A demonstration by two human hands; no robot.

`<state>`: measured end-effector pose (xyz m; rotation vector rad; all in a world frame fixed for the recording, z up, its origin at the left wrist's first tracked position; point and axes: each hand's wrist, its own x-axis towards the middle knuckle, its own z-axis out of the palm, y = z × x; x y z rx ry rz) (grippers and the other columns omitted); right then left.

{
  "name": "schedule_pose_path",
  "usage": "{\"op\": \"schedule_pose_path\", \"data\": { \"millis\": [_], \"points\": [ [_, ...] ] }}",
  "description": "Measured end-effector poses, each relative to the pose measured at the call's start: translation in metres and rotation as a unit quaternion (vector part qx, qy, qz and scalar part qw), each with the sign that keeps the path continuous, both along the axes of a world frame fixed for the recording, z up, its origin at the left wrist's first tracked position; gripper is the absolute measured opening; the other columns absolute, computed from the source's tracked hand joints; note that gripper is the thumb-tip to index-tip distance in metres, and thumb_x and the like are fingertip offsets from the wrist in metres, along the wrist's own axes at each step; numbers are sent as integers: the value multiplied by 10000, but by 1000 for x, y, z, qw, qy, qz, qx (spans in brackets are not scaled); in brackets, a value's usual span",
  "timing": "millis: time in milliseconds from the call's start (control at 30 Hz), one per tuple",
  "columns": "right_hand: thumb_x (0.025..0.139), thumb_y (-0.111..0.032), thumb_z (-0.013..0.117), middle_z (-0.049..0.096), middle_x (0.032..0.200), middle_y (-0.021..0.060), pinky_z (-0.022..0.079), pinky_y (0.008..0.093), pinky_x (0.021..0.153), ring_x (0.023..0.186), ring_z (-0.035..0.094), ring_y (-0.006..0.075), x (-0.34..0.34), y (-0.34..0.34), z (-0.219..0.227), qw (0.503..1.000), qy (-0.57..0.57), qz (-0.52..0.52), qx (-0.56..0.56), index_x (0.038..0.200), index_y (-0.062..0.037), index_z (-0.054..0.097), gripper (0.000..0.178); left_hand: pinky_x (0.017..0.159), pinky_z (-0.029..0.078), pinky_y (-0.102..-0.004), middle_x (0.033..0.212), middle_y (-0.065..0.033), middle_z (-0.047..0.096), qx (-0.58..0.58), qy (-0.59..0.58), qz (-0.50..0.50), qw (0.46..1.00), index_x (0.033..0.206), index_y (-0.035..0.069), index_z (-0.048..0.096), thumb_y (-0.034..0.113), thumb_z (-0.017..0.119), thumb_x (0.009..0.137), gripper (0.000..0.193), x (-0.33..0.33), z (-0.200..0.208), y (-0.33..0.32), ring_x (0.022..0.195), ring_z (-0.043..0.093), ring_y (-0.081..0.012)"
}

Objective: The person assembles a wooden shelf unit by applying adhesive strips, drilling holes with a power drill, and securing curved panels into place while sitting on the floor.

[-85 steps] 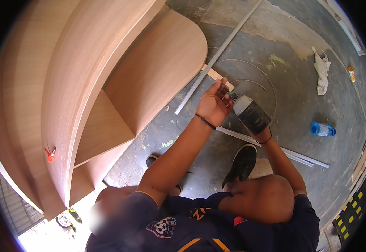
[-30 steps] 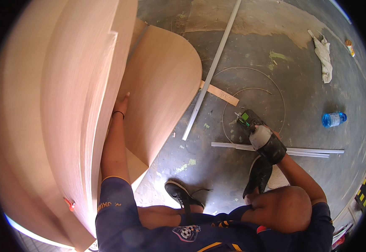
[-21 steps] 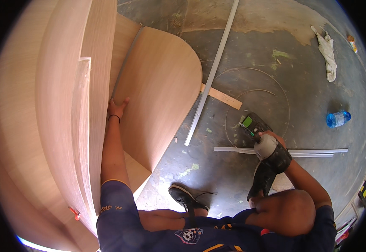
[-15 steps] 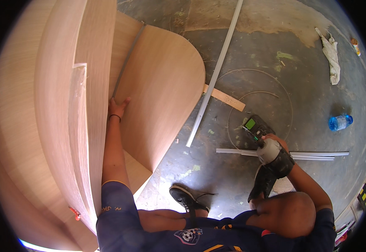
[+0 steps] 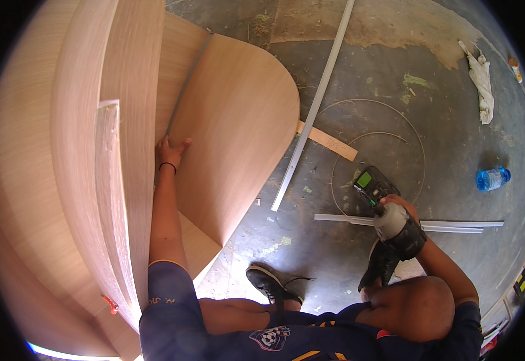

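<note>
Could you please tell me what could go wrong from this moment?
The left hand is at the wooden panel; its fingers might get pinched if the panel shifts. The lace trailing from the left shoe might cause a stumble. Stepping forward, the person might slip on the metal strips while the right hand holds a power tool.

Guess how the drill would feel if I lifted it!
The drill is probably heavy for its size, since it looks thick and chunky. It'd likely stay stiff, not floppy, because its outside looks hard.
</note>
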<state>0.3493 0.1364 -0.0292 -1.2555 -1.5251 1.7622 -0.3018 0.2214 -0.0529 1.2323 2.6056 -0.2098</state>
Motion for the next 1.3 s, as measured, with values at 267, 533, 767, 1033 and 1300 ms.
{"op": "schedule_pose_path", "data": {
  "millis": [267,533,767,1033,1300],
  "points": [
    [819,-74,665,618,953,74,462,268,794,873,594,165,-3,0,0,999,27,-19,-14,1078,-34,623,265,1109,299,-426,1447,-222,319,25,-47,6,999,1405,-31,316,674,735,606,1144,8,11,0,1352,303,-332],
    [798,-55,667,626,1042,76,462,270,844,942,605,163,-2,4,0,996,25,-13,-86,1135,-38,596,345,1111,252,-478,1467,-237,273,99,101,28,990,1406,-6,329,695,660,675,1066,56,-14,-23,1358,272,-382],
    [806,-70,638,616,1089,115,462,327,883,999,607,227,-47,49,23,912,-115,101,380,1130,-35,577,332,1122,220,-449,1469,-249,277,324,-207,-154,910,1425,-20,273,229,644,846,732,271,-30,-110,1371,255,-396],
    [790,-91,565,464,1305,248,323,381,1051,1254,436,329,-139,83,79,983,76,20,163,1369,46,334,639,1071,313,-350,1420,-160,351,316,-592,-50,739,1463,-14,134,43,595,815,798,405,78,-94,1313,364,-252],
    [910,-237,494,438,1298,315,336,398,1038,1227,433,415,-179,95,112,974,143,108,142,1388,91,282,617,916,452,-313,1138,-85,560,358,-735,148,556,1247,9,463,197,538,901,401,357,130,-47,1060,553,-192]
  ]
}}
